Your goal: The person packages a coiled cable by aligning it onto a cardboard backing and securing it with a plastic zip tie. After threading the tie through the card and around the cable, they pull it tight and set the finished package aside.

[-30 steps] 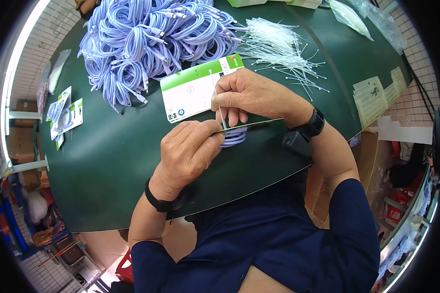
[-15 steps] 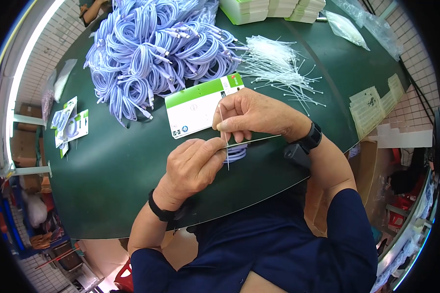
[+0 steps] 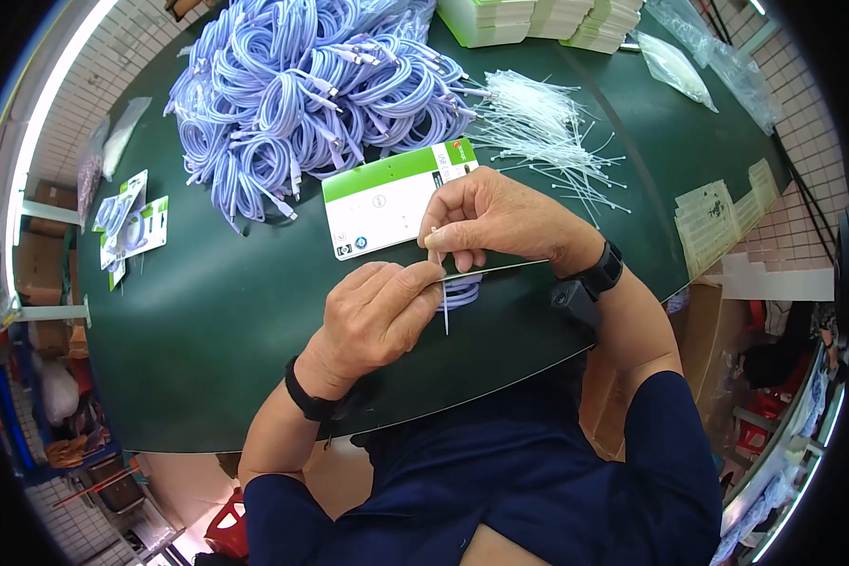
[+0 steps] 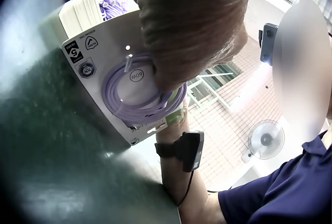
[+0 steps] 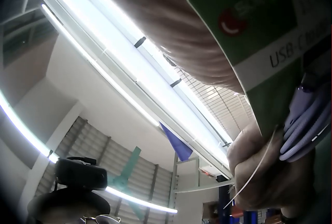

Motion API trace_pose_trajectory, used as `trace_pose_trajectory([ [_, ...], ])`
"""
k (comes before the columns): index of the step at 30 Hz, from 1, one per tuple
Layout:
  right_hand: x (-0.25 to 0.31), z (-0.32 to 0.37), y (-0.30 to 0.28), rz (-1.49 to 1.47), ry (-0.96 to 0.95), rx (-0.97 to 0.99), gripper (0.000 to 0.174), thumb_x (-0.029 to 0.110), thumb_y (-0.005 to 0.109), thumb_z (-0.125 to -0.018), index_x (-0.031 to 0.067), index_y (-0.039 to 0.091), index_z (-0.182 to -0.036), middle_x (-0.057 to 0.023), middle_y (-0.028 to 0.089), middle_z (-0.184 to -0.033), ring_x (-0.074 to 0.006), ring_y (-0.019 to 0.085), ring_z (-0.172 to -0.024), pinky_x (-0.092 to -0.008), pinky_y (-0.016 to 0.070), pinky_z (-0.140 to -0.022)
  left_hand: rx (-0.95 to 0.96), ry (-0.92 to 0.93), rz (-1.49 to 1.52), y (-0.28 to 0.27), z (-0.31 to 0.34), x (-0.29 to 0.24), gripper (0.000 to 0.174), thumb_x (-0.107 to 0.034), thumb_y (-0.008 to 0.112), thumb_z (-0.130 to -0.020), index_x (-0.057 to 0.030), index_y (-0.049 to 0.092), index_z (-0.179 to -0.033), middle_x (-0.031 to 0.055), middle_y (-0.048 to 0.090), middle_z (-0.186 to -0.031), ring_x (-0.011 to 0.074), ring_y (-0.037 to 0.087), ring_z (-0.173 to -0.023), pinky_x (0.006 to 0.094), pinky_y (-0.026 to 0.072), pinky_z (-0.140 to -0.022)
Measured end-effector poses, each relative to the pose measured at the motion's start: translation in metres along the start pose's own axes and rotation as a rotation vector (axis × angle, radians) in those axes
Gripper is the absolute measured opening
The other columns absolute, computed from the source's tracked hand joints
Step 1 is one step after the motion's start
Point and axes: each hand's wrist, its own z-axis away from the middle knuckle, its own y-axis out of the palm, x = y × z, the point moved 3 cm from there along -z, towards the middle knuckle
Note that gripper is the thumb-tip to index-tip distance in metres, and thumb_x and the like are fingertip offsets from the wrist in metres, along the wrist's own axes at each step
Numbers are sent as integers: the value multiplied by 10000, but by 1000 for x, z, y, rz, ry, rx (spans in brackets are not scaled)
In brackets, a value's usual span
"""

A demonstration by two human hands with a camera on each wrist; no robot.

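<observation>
In the head view, my left hand (image 3: pixel 373 316) pinches a packaging card (image 3: pixel 505 271) held edge-on over the table. A coiled lilac USB cable (image 3: pixel 462 294) lies against the card's near face. The left wrist view shows the coil (image 4: pixel 110 95) on the card's white printed side (image 4: pixel 116 40). My right hand (image 3: pixel 505 222), just behind the card, pinches a thin white cable tie between thumb and finger. The tie's tail (image 3: pixel 447 319) hangs down on the coil's side. In the right wrist view, the tie (image 5: pixel 259 164) sticks out beside the coil (image 5: pixel 306 123).
Another green-and-white card (image 3: pixel 373 208) lies flat behind my hands. Beyond it are a big heap of lilac cables (image 3: pixel 283 104) and a spread of loose cable ties (image 3: pixel 538 118). Stacked cards (image 3: pixel 486 24) stand at the back. Carded cables (image 3: pixel 141 231) lie at left.
The cable tie has slid down through the card: its upper length has shortened and its tail now hangs below. Both hands keep their hold and stay close together.
</observation>
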Motion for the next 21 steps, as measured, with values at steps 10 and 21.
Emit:
trace_pose_trajectory([
  [10,-9,-5,-4,105,-27,131,133,66,735,-939,-12,720,-1046,-6,714,-813,-29,614,-671,-189,495,-598,30,-51,30,-4,-3,-3,209,-36,808,-710,-52,677,-872,61,731,-998,196,695,-726,320,547,-614],
  [21,25,13,-20,187,-51,-96,211,29,714,-938,-30,702,-1140,-61,756,-950,-76,679,-782,-219,544,-700,-5,-473,345,-10,3,2,226,7,804,-668,-17,689,-861,97,736,-911,228,717,-768,316,571,-695],
])
